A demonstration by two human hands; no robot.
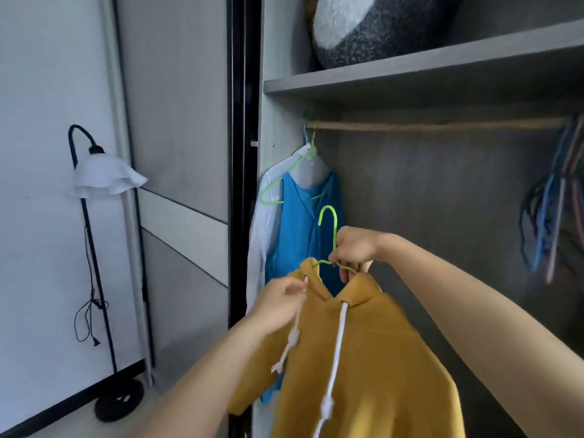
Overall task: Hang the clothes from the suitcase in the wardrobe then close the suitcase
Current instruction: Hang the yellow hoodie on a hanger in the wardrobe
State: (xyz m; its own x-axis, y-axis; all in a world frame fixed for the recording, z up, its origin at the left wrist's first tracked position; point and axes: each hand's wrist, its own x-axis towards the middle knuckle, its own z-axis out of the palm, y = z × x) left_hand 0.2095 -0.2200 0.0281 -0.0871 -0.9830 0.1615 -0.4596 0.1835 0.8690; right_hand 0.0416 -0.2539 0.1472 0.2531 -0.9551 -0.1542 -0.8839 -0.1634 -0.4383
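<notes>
A mustard-yellow hooded top with white drawstrings hangs on a lime-green hanger in front of the open wardrobe. My right hand grips the hanger just below its hook. My left hand pinches the top's collar at the left drawstring hole. The hook is well below the wooden rail. On the rail's left end hang a blue shirt and a white shirt. The suitcase is out of view.
Several empty coloured hangers hang at the rail's right end. A shelf above the rail holds a grey and white cushion. A black floor lamp with a white shade stands left of the wardrobe's dark sliding door frame.
</notes>
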